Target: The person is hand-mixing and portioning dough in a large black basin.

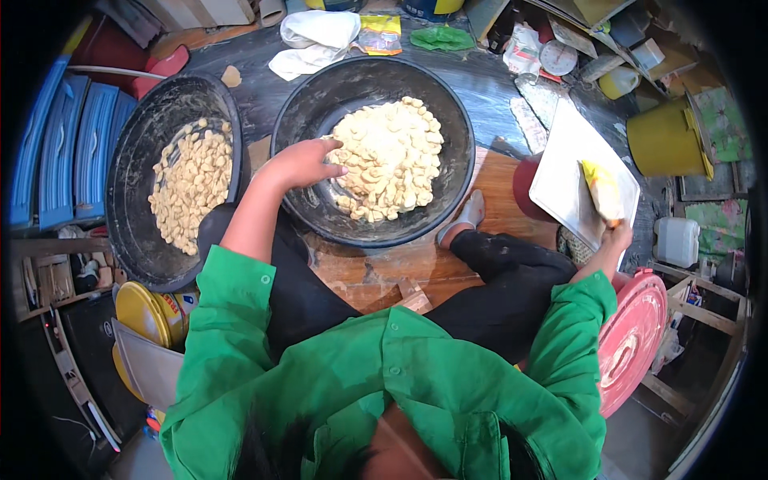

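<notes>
A wide black basin [288, 120] stands in front of me with a heap of small pale dough-like pieces [388, 156] in it. My left hand [304, 164] reaches over its left side, thumb and fingers apart, fingertips at the heap's left edge. Off to the right, my right hand [614, 238] is closed on the lower end of a yellow and white plastic packet [600, 192]. That packet lies along a white rectangular tray [560, 172], which sits tilted beside a dark red container [528, 188]. What the packet holds cannot be made out.
A second black basin [132, 168] with similar pieces [192, 180] stands at left, near blue plastic drawers [88, 148]. White cloth [316, 36] and a green plastic bag [442, 38] lie beyond the basins. At right are a red round lid [632, 344] and a yellow bucket [664, 140].
</notes>
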`<state>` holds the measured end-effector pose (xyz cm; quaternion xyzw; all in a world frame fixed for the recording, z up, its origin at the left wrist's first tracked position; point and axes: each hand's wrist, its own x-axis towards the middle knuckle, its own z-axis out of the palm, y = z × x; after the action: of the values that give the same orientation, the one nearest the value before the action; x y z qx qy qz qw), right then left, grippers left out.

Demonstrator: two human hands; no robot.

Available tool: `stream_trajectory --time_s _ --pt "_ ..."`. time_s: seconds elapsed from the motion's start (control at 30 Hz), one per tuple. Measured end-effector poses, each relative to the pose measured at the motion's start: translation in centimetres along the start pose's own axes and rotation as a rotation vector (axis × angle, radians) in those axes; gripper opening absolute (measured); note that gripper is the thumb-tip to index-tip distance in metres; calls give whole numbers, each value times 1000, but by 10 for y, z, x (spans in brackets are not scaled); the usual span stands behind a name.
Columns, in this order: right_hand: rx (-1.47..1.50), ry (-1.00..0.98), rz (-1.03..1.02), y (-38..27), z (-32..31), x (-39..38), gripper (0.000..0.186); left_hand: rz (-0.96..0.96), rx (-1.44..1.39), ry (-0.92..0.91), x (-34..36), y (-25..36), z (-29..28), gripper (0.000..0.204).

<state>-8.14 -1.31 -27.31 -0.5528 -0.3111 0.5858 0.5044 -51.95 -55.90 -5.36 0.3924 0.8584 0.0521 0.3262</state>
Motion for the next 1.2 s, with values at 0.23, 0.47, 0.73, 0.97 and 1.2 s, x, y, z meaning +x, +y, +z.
stream_trajectory --time_s 0.23,0.47,0.73,0.97,1.2 --pt "142 -699 -385 -171 117 -161 19 198 -143 -27 31 13 24 61" --pt "321 -1211 321 -144 191 -333 26 325 -822 65 33 50 78 80" --pt "270 -1295 465 -93 216 -417 26 330 -2155 -305 -11 52 98 69" --pt "14 -815 637 -7 201 -405 22 -227 -2108 101 -37 32 102 49" --pt "65 -826 726 38 150 -482 12 -252 -1495 160 -7 -15 22 31"
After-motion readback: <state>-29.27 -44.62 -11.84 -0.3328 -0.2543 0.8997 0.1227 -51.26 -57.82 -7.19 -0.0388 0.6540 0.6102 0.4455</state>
